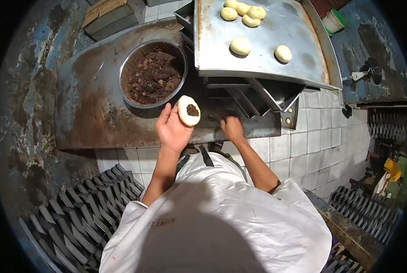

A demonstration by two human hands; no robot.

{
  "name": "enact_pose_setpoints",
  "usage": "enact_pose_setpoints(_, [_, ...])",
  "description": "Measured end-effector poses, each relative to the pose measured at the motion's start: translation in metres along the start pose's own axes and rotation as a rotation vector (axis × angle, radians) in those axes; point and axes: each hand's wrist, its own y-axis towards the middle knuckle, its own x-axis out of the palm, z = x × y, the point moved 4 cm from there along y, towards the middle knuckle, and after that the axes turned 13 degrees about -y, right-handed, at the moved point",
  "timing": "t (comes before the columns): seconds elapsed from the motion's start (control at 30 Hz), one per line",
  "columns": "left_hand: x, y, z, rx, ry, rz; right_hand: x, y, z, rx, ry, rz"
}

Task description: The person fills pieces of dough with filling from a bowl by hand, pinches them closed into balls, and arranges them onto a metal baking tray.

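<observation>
Near the front edge of the brown-stained bench point(83, 123), beside the round steel bowl point(142, 106), the left hand point(174, 133) supports a pale dough round point(183, 113) on upturned fingers, seemingly keeping its dark filling point(192, 110) level; the right hand's point(233, 129) fingers curl, contents unclear.

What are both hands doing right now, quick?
Left hand: palm up, holding a dough round with dark filling.
Right hand: fingers look curled, but blurred; can't tell if it holds anything.

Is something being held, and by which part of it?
The left hand holds a dough piece by its left side; whether the blurred right hand holds anything cannot be told.
</observation>
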Motion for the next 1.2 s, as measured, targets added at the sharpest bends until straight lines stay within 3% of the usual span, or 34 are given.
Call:
enact_pose_setpoints(0.03, [-0.004,0.000,-0.008,0.021,0.023,0.033,-0.038,0.001,-0.033,-0.002,0.222,0.098])
enact_pose_setpoints(0.07, [-0.004,-0.001,-0.017,0.026,0.029,0.030,-0.103,-0.007,-0.082,0.135,0.477,-0.038])
enact_pose_setpoints(0.1, [-0.005,-0.002,-0.025,0.074,0.095,0.060,-0.094,0.000,-0.089,0.102,0.751,-0.300])
enact_pose_setpoints(0.13, [-0.005,-0.004,-0.032,0.123,0.160,0.091,-0.106,-0.005,-0.100,0.096,0.753,-0.305])
enact_pose_setpoints(0.2, [-0.002,-0.007,-0.039,0.198,0.256,0.066,-0.130,-0.017,-0.129,0.141,1.524,-0.549])
enact_pose_setpoints(0.23, [-0.004,-0.009,-0.034,0.253,0.568,0.116,-0.139,-0.017,-0.127,0.124,1.523,-0.558])
enact_pose_setpoints(0.3, [0.010,-0.022,-0.031,0.246,1.083,0.240,-0.161,-0.020,-0.125,-0.310,0.948,-0.474])
enact_pose_setpoints(0.33, [0.018,-0.028,-0.033,0.256,1.083,0.238,-0.165,-0.023,-0.127,-0.319,0.946,-0.478])
enact_pose_setpoints(0.4, [0.036,-0.037,-0.040,0.278,1.422,0.099,-0.191,-0.029,-0.133,-0.586,0.459,-0.046])
enact_pose_setpoints(0.53, [0.071,-0.052,-0.044,0.307,1.644,0.115,-0.223,-0.023,-0.146,-0.604,0.410,0.013])
enact_pose_setpoints(0.6, [0.076,-0.052,-0.037,0.373,1.597,0.092,-0.228,-0.024,-0.154,-0.603,0.423,0.105])
enact_pose_setpoints(0.67, [0.080,-0.050,-0.025,0.633,1.546,0.023,-0.233,-0.027,-0.162,-0.430,0.634,0.051])
enact_pose_setpoints(0.7, [0.076,-0.048,-0.022,0.690,1.258,0.082,-0.233,-0.030,-0.169,-0.419,0.619,0.049])
enact_pose_setpoints(0.73, [0.076,-0.044,-0.019,0.702,1.253,0.080,-0.234,-0.034,-0.179,-0.431,0.615,0.047])
enact_pose_setpoints(0.8, [0.075,-0.042,-0.006,0.797,0.864,0.048,-0.243,-0.045,-0.204,-0.535,0.617,0.131])
enact_pose_setpoints(0.87, [0.078,-0.042,-0.005,0.765,0.819,-0.003,-0.241,-0.045,-0.215,-0.525,0.491,0.103])
enact_pose_setpoints(0.93, [0.093,-0.045,-0.012,0.666,0.743,-0.119,-0.243,-0.042,-0.226,-0.643,0.399,0.229])
enact_pose_setpoints(1.0, [0.101,-0.052,-0.008,0.597,0.717,-0.158,-0.248,-0.037,-0.235,-0.582,0.328,0.211])
enact_pose_setpoints(1.1, [0.112,-0.056,-0.011,0.468,0.697,-0.361,-0.245,-0.025,-0.245,-0.351,0.797,0.213])
enact_pose_setpoints(1.2, [0.115,-0.054,0.002,0.559,0.751,-0.239,-0.223,-0.021,-0.255,-0.224,0.902,0.029])
